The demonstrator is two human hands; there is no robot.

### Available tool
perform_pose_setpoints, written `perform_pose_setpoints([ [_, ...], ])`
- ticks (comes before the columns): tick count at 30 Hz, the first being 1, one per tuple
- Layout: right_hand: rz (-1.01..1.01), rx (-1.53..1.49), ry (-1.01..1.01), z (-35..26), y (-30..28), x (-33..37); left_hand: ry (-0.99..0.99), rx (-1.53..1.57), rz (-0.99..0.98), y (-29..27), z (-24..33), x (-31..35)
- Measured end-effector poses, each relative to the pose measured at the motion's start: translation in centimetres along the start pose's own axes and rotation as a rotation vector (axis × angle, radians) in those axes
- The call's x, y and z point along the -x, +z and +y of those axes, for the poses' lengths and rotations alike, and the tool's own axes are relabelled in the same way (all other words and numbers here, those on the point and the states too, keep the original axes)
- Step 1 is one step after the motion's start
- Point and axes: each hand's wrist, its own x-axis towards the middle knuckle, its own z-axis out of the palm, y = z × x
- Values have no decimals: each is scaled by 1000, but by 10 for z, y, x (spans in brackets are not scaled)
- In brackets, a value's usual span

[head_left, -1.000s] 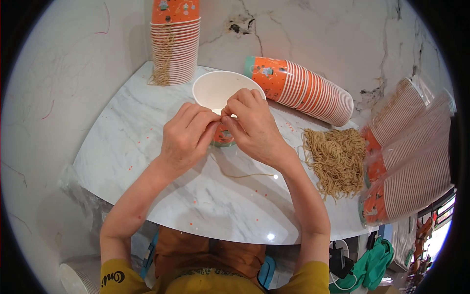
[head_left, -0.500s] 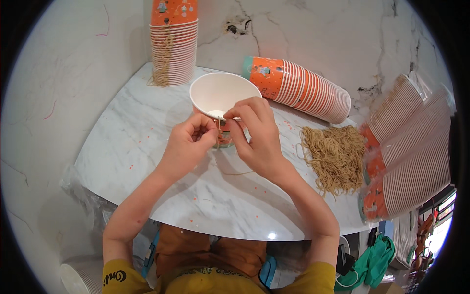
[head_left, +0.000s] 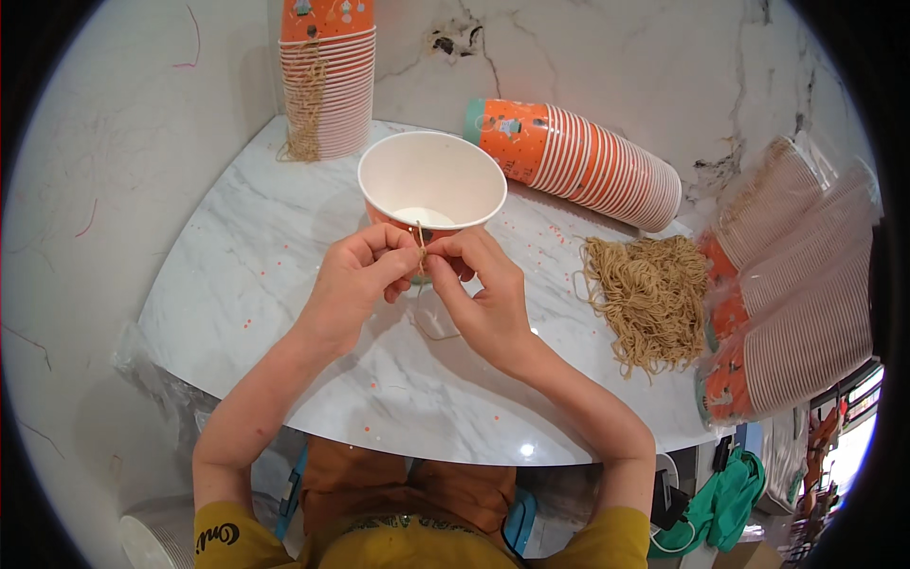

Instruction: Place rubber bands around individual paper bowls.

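Note:
A white-lined orange paper cup [head_left: 431,175] stands on the marble-patterned table, its mouth tilted toward me. At the near side of its rim, a tan string [head_left: 421,237] runs down between my fingertips, and a loose tail curves onto the table below. My left hand [head_left: 355,275] is closed, pinching the string with thumb and forefinger. My right hand [head_left: 483,289] pinches the same string just beside it, fingertips nearly meeting the left ones. Whether there is a knot between the fingers is too small to tell. To the right lies a heap of tan strings [head_left: 654,299].
A tall stack of orange paper cups [head_left: 327,95] with strings hanging down it stands at the far left. Another stack [head_left: 588,166] lies on its side at the back. Plastic-wrapped cup stacks [head_left: 806,332] lean at the right edge. Small orange specks dot the table.
My right hand has come down from the cup's rim to the string, meeting my left fingertips. The string's loose tail has shifted.

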Motion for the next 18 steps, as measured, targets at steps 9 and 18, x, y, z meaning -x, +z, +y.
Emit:
perform_pose_setpoints([
  [9,4,-176,175,1,4,3,-76,75,-30,-6,-2,0],
  [18,97,-4,-88,6,9,4,16,61,-62,-6,-6,-2],
])
